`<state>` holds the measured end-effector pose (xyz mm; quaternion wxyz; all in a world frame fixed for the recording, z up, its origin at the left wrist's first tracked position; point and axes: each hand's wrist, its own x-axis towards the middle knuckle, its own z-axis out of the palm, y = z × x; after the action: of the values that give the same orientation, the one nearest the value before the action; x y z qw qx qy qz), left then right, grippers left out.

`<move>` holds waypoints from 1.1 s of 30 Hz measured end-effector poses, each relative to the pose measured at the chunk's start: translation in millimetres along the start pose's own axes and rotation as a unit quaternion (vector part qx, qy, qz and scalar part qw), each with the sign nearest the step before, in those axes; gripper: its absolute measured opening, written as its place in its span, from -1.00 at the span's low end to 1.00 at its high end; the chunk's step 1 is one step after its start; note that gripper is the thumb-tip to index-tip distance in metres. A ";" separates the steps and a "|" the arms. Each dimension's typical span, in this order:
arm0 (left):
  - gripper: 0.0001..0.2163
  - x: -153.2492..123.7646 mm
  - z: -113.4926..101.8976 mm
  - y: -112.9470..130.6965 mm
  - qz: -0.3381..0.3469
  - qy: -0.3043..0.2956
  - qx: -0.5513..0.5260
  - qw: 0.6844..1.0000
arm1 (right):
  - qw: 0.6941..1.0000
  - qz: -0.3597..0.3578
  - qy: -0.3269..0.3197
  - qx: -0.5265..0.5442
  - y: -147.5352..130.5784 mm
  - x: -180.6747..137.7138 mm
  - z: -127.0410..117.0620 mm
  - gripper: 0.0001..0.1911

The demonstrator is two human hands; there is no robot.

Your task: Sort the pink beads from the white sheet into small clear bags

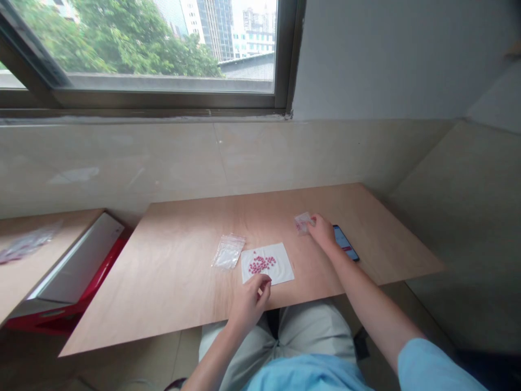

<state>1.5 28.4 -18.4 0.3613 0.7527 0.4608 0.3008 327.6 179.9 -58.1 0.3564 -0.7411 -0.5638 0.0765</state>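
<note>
My right hand (321,231) is shut on a small clear plastic bag (303,222) at the far side of the plywood board (163,282). A phone (345,243) with a lit screen lies just beyond that hand, partly hidden by it. My left hand (253,302) rests curled at the near edge of a white sheet (280,258), which bears a cluster of small red beads (261,264). Whether those fingers pinch a bead is too small to tell. To the left of the sheet lies a clear zip bag (228,251).
The board's far edge meets a beige wall below a window (142,49). To the left stand a lower wooden surface (44,255) holding a plastic bag (26,243), and a white box (81,258) in a red frame (95,288). My knees sit under the near edge.
</note>
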 end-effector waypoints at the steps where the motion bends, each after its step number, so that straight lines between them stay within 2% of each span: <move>1: -0.80 0.6 -0.5 0.3 0.004 -0.005 0.008 1.000 | 1.000 -0.006 -0.001 -0.008 0.9 -4.9 -3.2 -0.80; 4: -0.79 3.0 -4.2 -1.5 0.009 0.002 0.025 1.000 | 0.999 -0.023 -0.020 0.013 1.1 -25.5 -15.4 -0.79; 7: -0.81 8.2 -15.0 -11.2 -0.013 0.054 0.053 0.997 | 0.997 -0.041 -0.041 0.058 -7.6 -55.1 -28.9 -0.78; 11: -0.83 24.1 -40.5 -38.2 -0.062 0.128 0.123 0.982 | 0.973 -0.028 -0.139 0.184 -37.6 -102.5 -45.6 -0.76; 13: -0.80 36.0 -53.5 -53.6 -0.080 0.163 0.175 0.968 | 0.956 -0.045 -0.185 0.222 -56.2 -125.6 -51.8 -0.77; 15: -0.72 48.9 -63.5 -66.9 -0.092 0.187 0.237 0.949 | 0.942 -0.081 -0.224 0.236 -72.4 -146.0 -54.8 -0.81; 18: -0.45 65.1 -70.6 -80.3 -0.145 0.190 0.322 0.916 | 0.922 -0.134 -0.271 0.241 -85.8 -168.7 -52.7 -0.86; 21: -0.35 73.1 -69.6 -87.2 -0.194 0.178 0.375 0.889 | 0.910 -0.172 -0.306 0.219 -86.9 -179.9 -46.2 -0.88; 24: -0.43 74.5 -64.8 -90.8 -0.211 0.174 0.399 0.875 | 0.905 -0.196 -0.322 0.195 -83.9 -181.6 -41.0 -0.86; 29: -0.46 71.4 -62.1 -91.7 -0.201 0.194 0.383 0.881 | 0.909 -0.194 -0.316 0.192 -81.2 -177.8 -38.8 -0.86; 33: -0.45 64.6 -69.9 -79.5 -0.162 0.232 0.344 0.895 | 0.912 -0.184 -0.305 0.204 -78.3 -176.7 -39.9 -0.87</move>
<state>-65.9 130.8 -37.0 0.0063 0.6538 0.7217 0.2274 224.7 13.5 -31.7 0.3184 -0.4760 -0.7437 0.3448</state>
